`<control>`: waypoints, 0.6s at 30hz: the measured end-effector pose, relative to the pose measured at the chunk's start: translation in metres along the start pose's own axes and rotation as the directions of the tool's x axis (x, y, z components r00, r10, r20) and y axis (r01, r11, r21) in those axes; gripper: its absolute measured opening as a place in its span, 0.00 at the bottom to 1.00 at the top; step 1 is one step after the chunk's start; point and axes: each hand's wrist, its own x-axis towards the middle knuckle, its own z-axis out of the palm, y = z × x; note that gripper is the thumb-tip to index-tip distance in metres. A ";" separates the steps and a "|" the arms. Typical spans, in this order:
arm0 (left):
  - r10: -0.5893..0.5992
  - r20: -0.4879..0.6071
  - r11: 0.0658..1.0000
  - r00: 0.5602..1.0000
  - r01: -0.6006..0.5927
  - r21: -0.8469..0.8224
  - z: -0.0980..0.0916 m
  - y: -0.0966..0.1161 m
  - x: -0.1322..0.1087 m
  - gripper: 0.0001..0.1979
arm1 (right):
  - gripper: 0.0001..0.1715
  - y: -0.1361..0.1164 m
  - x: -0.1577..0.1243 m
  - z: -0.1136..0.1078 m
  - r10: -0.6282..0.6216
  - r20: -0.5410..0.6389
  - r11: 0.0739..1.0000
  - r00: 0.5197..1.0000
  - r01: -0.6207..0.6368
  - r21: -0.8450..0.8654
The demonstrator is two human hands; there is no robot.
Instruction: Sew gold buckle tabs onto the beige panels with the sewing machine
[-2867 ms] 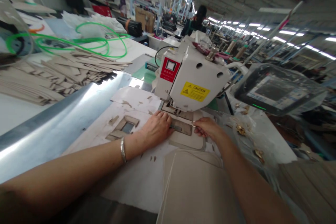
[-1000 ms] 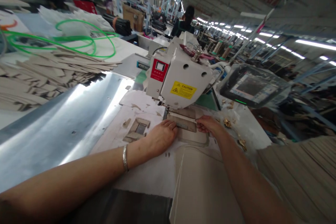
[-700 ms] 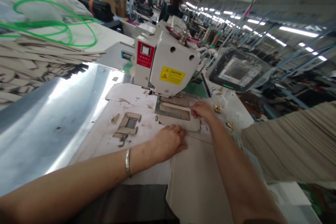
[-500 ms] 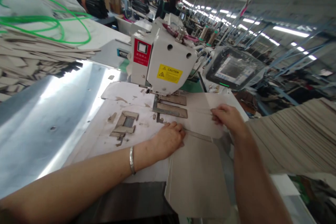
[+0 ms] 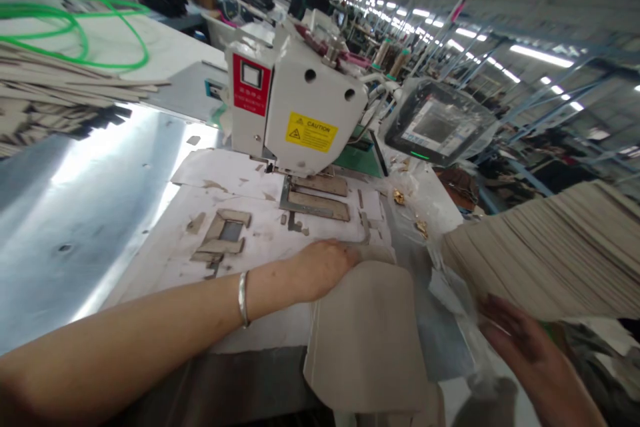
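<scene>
In front of the sewing machine [image 5: 300, 107], the left hand [image 5: 323, 268] is lying flat and relaxed, its fingers together and not clamped on anything. Its fingertips are touching the top edge of a beige panel [image 5: 363, 337], which is lying on the table [image 5: 85, 213] just in front of the machine, partly on a white paper sheet [image 5: 265, 230]. A silver bracelet [image 5: 243, 298] is circling the left wrist.

The right hand [image 5: 527, 350] is blurred, well to the right of the machine, with its fingers looking spread. It is just below a tall stack of beige panels [image 5: 545, 247], beside a clear plastic sheet [image 5: 450, 310], and I cannot tell whether it is clamped on either.

Directly under the machine's needle area, a metal clamp frame [image 5: 310, 208] is sitting apart from both hands. Small brass pieces [image 5: 399, 197] are lying to the machine's right, below a control screen [image 5: 440, 123]. Beige strips [image 5: 45, 103] are piling up left of the machine.
</scene>
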 end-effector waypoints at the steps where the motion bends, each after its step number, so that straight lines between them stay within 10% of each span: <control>1: 0.039 -0.008 0.999 0.999 -0.039 -0.013 0.000 0.000 -0.005 0.09 | 0.38 -0.017 0.002 0.022 -0.025 0.048 0.993 0.999 0.019 0.120; 5: -0.073 -0.028 0.996 0.997 0.072 -0.049 0.000 -0.005 -0.020 0.09 | 0.40 -0.060 0.003 0.089 -0.092 0.349 0.926 0.932 -0.049 0.375; 10: -0.370 -0.097 0.918 0.924 0.347 -0.193 0.003 -0.014 -0.021 0.09 | 0.33 -0.067 0.008 0.110 -0.008 0.560 0.897 0.829 -0.242 0.371; 18: -0.069 -0.308 0.989 0.949 0.105 0.100 0.025 -0.001 -0.029 0.17 | 0.16 -0.071 0.114 0.082 0.118 0.287 0.988 0.951 -0.141 0.062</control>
